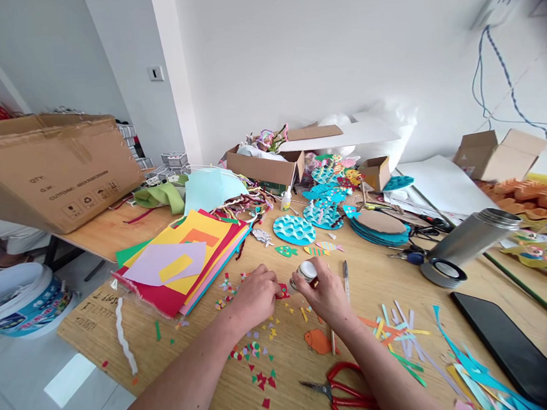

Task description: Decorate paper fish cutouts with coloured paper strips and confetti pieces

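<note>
My left hand (257,293) is closed, its fingertips at the edge of a small red paper fish (284,291) with coloured spots, partly hidden by the fingers. My right hand (327,292) wraps round a small jar (307,270) with a white top, just right of the red fish. An orange paper fish (317,340) lies below the right hand, beside a thin stick (332,341). Red-handled scissors (339,390) rest with blades apart near my right forearm. Beyond the hands are a green paper fish (286,251) and a striped one (316,251).
Coloured paper sheets (165,262) are stacked at left, with paper scraps (250,350) scattered nearby. Paper strips (404,330), a black phone (503,348) and a steel flask (475,238) lie at right. Blue wavy discs (294,230), a glue bottle (285,199) and an open box (266,167) stand behind.
</note>
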The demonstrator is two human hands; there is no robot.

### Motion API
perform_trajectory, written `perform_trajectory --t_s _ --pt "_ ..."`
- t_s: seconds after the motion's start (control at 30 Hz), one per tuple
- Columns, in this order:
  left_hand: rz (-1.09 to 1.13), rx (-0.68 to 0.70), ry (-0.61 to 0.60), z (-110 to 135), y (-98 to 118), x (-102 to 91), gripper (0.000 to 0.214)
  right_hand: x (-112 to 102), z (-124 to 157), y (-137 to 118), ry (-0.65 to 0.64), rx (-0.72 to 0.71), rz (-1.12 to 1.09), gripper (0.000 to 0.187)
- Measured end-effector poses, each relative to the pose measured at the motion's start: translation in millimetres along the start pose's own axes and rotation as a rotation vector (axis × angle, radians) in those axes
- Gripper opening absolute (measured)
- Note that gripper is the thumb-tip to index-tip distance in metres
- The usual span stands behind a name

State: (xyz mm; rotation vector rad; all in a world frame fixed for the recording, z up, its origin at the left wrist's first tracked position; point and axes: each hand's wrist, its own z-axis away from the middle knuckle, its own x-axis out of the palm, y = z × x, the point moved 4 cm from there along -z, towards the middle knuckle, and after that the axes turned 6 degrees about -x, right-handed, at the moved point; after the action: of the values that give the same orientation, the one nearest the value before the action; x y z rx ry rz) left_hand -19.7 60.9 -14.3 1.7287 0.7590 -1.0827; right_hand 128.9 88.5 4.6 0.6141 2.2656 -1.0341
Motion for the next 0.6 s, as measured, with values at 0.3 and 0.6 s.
perform_trajectory --t_s 0.3,0.6 --pt "-0.007 -0.001 -0.001 0.5 0.2 -0.6 0.025 -5.8 -2.6 5.3 0.096 0.072 -0.008 0.021" --pt "-0.03 0.017 0.006 0.4 -0.6 0.8 0.024 3.5 -0.3 3.9 0.055 -0.008 -0.003 0.019"
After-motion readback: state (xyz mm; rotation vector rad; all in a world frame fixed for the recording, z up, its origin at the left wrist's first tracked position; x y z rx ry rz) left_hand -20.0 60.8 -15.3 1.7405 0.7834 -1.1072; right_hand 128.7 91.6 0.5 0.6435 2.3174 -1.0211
